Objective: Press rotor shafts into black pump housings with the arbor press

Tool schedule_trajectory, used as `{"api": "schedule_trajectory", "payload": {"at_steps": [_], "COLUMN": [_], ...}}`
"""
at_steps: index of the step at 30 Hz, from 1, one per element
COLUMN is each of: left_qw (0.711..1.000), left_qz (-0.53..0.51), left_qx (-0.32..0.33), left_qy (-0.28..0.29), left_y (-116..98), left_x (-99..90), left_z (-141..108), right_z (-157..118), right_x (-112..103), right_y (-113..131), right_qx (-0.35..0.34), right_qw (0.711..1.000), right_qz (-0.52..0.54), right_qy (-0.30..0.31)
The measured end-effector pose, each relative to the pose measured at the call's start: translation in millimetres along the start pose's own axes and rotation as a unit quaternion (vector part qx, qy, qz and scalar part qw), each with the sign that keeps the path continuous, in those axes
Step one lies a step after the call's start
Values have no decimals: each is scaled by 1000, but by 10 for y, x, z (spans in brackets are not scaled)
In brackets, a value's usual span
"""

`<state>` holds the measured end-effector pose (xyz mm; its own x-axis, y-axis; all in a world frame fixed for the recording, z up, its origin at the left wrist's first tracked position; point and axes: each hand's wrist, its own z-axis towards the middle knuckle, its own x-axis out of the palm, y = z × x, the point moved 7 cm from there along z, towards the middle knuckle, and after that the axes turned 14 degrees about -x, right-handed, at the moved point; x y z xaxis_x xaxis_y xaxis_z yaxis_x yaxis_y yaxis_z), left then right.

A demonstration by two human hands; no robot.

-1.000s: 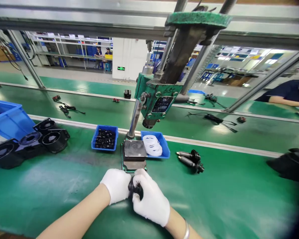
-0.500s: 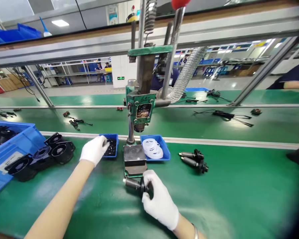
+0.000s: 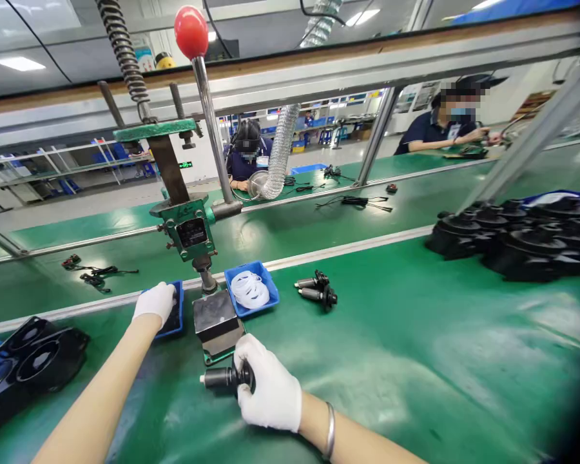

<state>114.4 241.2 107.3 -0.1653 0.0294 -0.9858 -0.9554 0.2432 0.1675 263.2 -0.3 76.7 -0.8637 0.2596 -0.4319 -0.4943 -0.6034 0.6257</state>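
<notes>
My right hand (image 3: 268, 386), in a white glove, grips the flanged end of a black cylindrical part (image 3: 217, 379) with a pale tip pointing left. It holds the part low over the green bench, in front of the press base. At the small blue bin (image 3: 180, 312) of black pieces, my gloved left hand (image 3: 154, 305) is curled with its fingertips down in the bin; what they pinch, if anything, is hidden. Between the hands stands a green hand press (image 3: 191, 232) with a dark metal block (image 3: 215, 314) on its base. Beside it, another blue bin holds white rings (image 3: 250, 290).
Two similar flanged cylinders (image 3: 316, 291) lie right of the rings. Black housings (image 3: 43, 361) sit at the left, and several black round parts (image 3: 536, 238) are stacked at the right. The press lever's red knob (image 3: 191, 32) rises high. Co-workers sit across the bench.
The view has swung right, so the press and bins appear further left. My left hand is deeper over the small black pieces. My right hand still holds the black cylindrical part.
</notes>
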Motion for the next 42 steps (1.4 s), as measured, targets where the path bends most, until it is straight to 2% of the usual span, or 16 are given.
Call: {"api": "schedule_trajectory", "payload": {"at_steps": [7,10,12,13,14,16,17,18,19,21,23,28,32,37,39,42], "left_qw": [985,960,936,908,865,700,613,539,497,460,456,485,514,549,533,480], "left_qz": [-155,-264,-342,-413,-500,-707,-774,-814,-829,-839,-838,-826,-818,-810,-823,-850], "left_qx": [-62,-77,-70,-61,-48,-29,-26,-26,-29,-38,-46,-41,-33,-15,-23,-50], "left_qy": [-39,-44,-51,-41,-16,96,160,215,255,288,294,283,256,204,194,210], "left_y": [161,225,213,186,141,-14,-121,-230,-326,-451,-525,-612,-591,-570,-583,-627], "left_x": [-24,-92,-149,-159,-145,-18,66,147,220,332,399,413,403,359,363,413], "left_z": [-137,-332,-567,-706,-847,-1105,-1218,-1315,-1391,-1475,-1501,-1520,-1519,-1534,-1558,-1598], "right_z": [31,26,12,5,2,3,8,14,20,30,31,23,67,86,82,81], "right_x": [-88,-92,-88,-88,-94,-121,-139,-157,-171,-185,-180,-175,-254,-313,-321,-327], "right_y": [-39,-112,-178,-205,-224,-238,-236,-230,-224,-215,-215,-182,29,264,275,233], "right_qx": [21,47,76,89,99,111,115,118,121,122,117,84,4,-82,-82,-60], "right_qw": [999,997,994,990,986,975,969,964,960,957,959,975,994,991,990,992], "right_qz": [13,33,57,76,99,148,169,185,196,202,194,131,18,-77,-78,-58], "right_qy": [-37,-48,-62,-73,-87,-121,-137,-151,-160,-169,-171,-156,-107,-75,-81,-94]}}
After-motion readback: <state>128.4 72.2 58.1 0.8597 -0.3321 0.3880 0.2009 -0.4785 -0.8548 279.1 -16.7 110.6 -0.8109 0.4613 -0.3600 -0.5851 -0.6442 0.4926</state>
